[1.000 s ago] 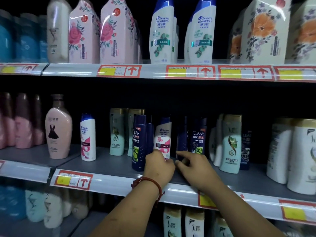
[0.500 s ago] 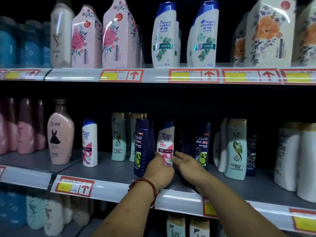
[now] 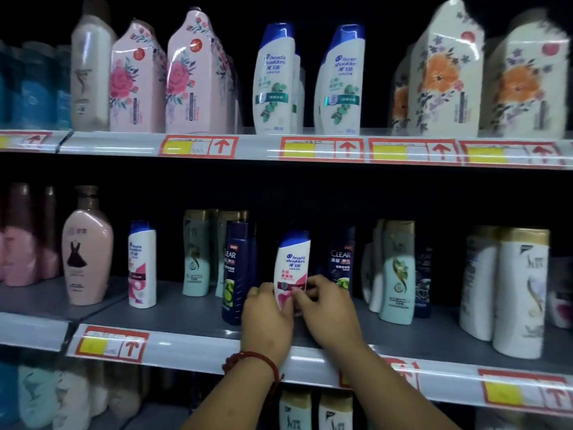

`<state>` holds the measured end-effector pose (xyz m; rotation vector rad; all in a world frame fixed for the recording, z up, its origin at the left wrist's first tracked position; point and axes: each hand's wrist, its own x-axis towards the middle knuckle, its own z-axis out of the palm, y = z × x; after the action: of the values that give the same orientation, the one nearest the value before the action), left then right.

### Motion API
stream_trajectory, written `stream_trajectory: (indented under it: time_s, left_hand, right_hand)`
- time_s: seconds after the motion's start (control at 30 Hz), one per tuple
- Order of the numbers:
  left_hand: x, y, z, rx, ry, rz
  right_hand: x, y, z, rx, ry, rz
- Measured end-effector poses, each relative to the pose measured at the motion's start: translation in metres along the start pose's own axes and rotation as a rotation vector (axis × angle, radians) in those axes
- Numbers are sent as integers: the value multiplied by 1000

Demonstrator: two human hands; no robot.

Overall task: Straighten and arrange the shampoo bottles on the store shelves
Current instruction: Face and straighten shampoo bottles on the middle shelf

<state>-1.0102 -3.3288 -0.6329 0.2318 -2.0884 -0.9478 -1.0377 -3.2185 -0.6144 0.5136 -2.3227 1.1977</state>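
A small white Head & Shoulders bottle [image 3: 292,262] with a blue cap and pink label stands on the middle shelf [image 3: 186,318]. My left hand [image 3: 267,318] grips its lower left side. My right hand [image 3: 325,308] pinches its lower right side with curled fingers. The bottle's base is hidden behind my hands. A dark blue CLEAR bottle [image 3: 235,268] stands just to its left, another CLEAR bottle [image 3: 340,262] to its right. A second small Head & Shoulders bottle [image 3: 142,265] stands further left.
Pale green bottles [image 3: 196,252] stand behind the CLEAR bottle, another green one [image 3: 397,271] to the right, white bottles [image 3: 521,293] far right. A pink bottle [image 3: 87,249] is at left. The upper shelf [image 3: 257,147] carries large Head & Shoulders bottles [image 3: 276,82] and floral packs [image 3: 195,79].
The small Head & Shoulders bottle has come forward from between the CLEAR bottles. Both hands have closed round its lower part. The camera has moved closer and tilted.
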Motion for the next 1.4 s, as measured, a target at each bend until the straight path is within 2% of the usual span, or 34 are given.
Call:
stream_trajectory:
  time_s: [0.17, 0.37, 0.5, 0.63, 0.87, 0.97, 1.03, 1.1, 1.17, 1.27, 1.33, 1.4]
  left_hand:
    - [-1, 5, -7, -3, -60, 20]
    - [-17, 45, -10, 2, -239, 16]
    - [-40, 83, 20, -19, -298, 94]
    - [-56, 117, 55, -107, -441, 138]
    - [-70, 147, 93, -102, -582, 260]
    - [-63, 141, 91, -53, -477, 273]
    - [-55, 132, 88, -50, -371, 246]
    - [-49, 123, 87, -56, -322, 208]
    - [-46, 115, 89, -87, -323, 170]
    - [-45, 109, 91, -207, -352, 129]
    - [-43, 108, 88, -316, -413, 82]
    - [-41, 106, 86, -396, -475, 57]
  right_hand:
    - [0, -3, -17, -84, -51, -7]
    - [-11, 17, -75, -106, -117, 19]
    - [-22, 44, -123, -117, -78, 34]
    - [-31, 76, -165, -159, 5, 67]
    - [-33, 108, -196, -193, 77, 131]
    - [-35, 107, -193, -228, 98, 155]
    - [-41, 101, -189, -202, 187, 140]
    - [-51, 91, -183, -257, 320, 85]
    - [-57, 75, -176, -329, 376, -23]
    - [-53, 56, -153, -211, 198, -118]
    - [-45, 54, -133, -161, 109, -45]
    - [-38, 55, -118, -127, 125, 66]
